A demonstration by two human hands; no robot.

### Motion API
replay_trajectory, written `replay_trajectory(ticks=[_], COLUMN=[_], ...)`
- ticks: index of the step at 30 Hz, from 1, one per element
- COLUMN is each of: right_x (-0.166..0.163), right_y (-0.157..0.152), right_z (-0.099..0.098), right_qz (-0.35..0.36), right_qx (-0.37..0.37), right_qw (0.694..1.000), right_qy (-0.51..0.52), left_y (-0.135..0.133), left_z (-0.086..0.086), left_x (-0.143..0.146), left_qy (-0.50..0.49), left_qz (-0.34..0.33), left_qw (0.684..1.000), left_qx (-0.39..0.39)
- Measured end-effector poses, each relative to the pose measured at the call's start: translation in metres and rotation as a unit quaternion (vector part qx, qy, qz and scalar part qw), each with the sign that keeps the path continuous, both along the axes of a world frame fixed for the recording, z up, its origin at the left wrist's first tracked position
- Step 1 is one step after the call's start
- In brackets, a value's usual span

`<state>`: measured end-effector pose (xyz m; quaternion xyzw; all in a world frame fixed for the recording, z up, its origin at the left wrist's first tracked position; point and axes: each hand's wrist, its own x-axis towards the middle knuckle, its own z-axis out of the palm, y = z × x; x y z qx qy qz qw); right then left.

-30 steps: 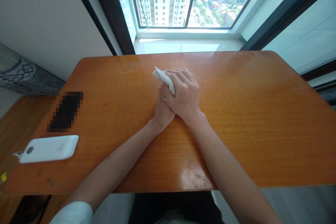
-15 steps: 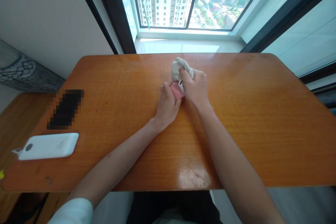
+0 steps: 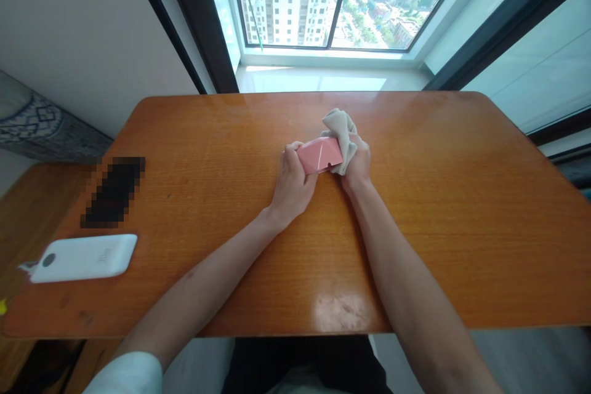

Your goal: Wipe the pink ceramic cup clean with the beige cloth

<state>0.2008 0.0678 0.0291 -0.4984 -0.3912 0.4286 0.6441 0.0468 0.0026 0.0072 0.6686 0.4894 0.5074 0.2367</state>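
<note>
A small pink box-shaped object is held above the middle of the wooden table. My left hand is closed around its left end, with the thumb underneath and the fingers on top. At the right end, a light grey cloth lies bunched against the pink object. My right hand grips that cloth from the right, and its fingers are partly hidden behind the folds. A small dark notch shows on the object's lower right edge. What kind of object it is, I cannot tell.
On the table's left side lies a white rounded device with a cord at its end. Behind it is a dark pixelated patch. A window stands beyond the far edge, and a patterned grey item is at the left.
My right hand and the cloth have shifted right and turned, uncovering more of the pink object's top. My left hand stays almost in place, still holding it.
</note>
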Motion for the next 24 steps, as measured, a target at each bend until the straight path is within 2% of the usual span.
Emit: replay_trajectory(ticks=[4,7,10,12,15,18,21,24], right_x=[-0.001,0.003,0.005,0.003,-0.005,-0.016,-0.023,-0.020], right_y=[-0.010,-0.019,-0.029,-0.033,-0.037,-0.040,-0.040,-0.037], right_z=[0.018,0.040,0.061,0.069,0.070,0.066,0.065,0.064], right_qz=[0.005,-0.014,-0.021,-0.004,0.023,0.031,0.030,0.041], right_qx=[0.025,0.053,0.112,0.151,0.178,0.187,0.183,0.154], right_qw=[1.000,0.986,0.936,0.899,0.855,0.831,0.837,0.883], right_qy=[-0.003,-0.157,-0.333,-0.412,-0.487,-0.523,-0.515,-0.440], left_y=[0.001,0.001,0.003,0.004,0.004,0.003,0.002,0.002], left_z=[-0.003,-0.006,-0.008,-0.008,-0.006,-0.004,-0.004,-0.003], left_x=[0.002,0.005,0.007,0.007,0.006,0.004,0.004,0.004], left_qy=[0.003,0.072,0.135,0.137,0.080,0.006,0.005,0.024], left_qz=[-0.014,0.005,0.016,0.019,0.016,-0.007,-0.015,-0.010], left_qw=[1.000,0.997,0.990,0.990,0.997,1.000,1.000,1.000], left_qx=[-0.011,-0.040,-0.034,-0.015,-0.004,-0.003,-0.009,-0.012])
